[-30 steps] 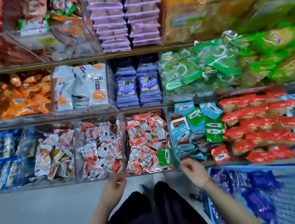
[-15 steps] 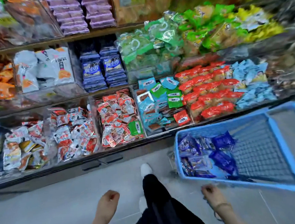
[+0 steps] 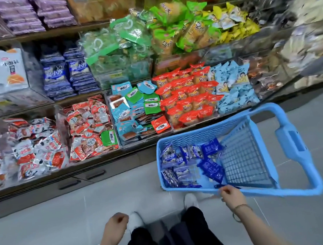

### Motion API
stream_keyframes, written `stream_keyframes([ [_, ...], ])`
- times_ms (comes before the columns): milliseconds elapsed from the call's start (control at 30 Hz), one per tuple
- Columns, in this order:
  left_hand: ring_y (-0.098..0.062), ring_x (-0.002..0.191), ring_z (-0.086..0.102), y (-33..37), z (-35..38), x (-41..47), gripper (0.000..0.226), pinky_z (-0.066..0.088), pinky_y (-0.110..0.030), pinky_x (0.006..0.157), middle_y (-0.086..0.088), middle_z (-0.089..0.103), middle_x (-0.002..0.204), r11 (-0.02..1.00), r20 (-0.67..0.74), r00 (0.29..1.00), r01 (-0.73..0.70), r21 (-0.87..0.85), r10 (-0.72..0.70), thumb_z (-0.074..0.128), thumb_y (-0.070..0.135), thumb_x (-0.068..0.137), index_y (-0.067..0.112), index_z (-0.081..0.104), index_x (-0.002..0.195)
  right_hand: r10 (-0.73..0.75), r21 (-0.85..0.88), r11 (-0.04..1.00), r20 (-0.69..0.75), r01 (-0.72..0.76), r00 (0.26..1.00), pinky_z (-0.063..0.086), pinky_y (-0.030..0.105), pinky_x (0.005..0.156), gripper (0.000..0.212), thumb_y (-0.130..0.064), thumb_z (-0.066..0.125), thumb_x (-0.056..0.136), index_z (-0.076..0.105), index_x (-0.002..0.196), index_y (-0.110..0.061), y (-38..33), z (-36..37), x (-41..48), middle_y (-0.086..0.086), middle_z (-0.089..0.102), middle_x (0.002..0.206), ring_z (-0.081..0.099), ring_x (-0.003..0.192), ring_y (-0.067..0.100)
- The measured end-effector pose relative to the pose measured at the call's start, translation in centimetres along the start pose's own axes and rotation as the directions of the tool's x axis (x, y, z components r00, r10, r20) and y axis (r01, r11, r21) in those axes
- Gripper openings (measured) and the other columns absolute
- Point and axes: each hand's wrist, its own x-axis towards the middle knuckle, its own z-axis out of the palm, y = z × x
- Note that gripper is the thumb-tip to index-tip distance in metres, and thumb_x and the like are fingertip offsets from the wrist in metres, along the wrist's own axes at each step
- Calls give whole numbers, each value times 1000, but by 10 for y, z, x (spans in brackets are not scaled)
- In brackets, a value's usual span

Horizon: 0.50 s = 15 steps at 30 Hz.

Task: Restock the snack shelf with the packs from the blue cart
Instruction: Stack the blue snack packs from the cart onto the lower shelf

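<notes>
while left fingers [image 3: 120,218] curl empty, right fingers [image 3: 225,189] meet the blue cart rim [image 3: 260,191], grip unclear.

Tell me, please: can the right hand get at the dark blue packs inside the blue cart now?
Probably yes. The right hand is at the near rim of the cart, the cart is open on top, and the blue packs lie just beyond with nothing over them.

Pale grey tiled floor [image 3: 49,230]
</notes>
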Motion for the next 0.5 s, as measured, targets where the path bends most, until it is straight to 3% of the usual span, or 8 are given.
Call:
stream_keyframes([
  [133,-29,88,64,42,55,-3,16,43,-30,74,-7,67,87,998,-38,998,-42,41,43,53,9,91,13,63,79,-24,-85,996,60,29,998,43,29,71,14,-5,55,87,67,81,-9,11,-40,46,14,65,81,57,75,24],
  [233,-25,89,63,69,101,-1,15,44,-27,75,-3,68,90,982,-87,991,-85,169,101,55,16,90,24,57,78,17,-74,997,118,-9,993,45,17,49,19,0,52,87,62,71,-5,14,-60,83,13,61,66,54,54,22],
  [300,-24,95,61,87,127,6,7,46,-29,79,-2,67,96,929,-119,976,-130,346,180,54,24,90,28,52,84,49,-77,996,148,-37,988,36,14,38,25,1,52,87,57,63,-5,15,-67,108,5,52,51,47,42,13],
  [367,-26,97,61,109,146,15,7,46,-32,81,-3,66,98,840,-113,959,-166,516,258,55,24,88,23,59,93,101,-89,992,205,-84,974,32,21,40,31,-2,52,87,52,56,-9,16,-66,133,5,48,47,43,39,15],
  [433,-29,84,66,125,165,28,17,52,-35,73,-6,68,88,795,-91,928,-255,550,361,57,23,80,14,67,91,114,-140,987,243,-82,963,31,22,43,31,-13,54,89,51,58,-12,18,-61,159,4,50,51,45,44,16],
  [500,-27,73,66,136,179,42,30,55,-33,63,-3,66,79,700,-4,892,-352,622,452,47,33,73,15,69,81,85,-224,974,266,-24,960,33,17,43,29,-24,55,91,50,64,-14,17,-52,182,2,53,57,47,49,11],
])
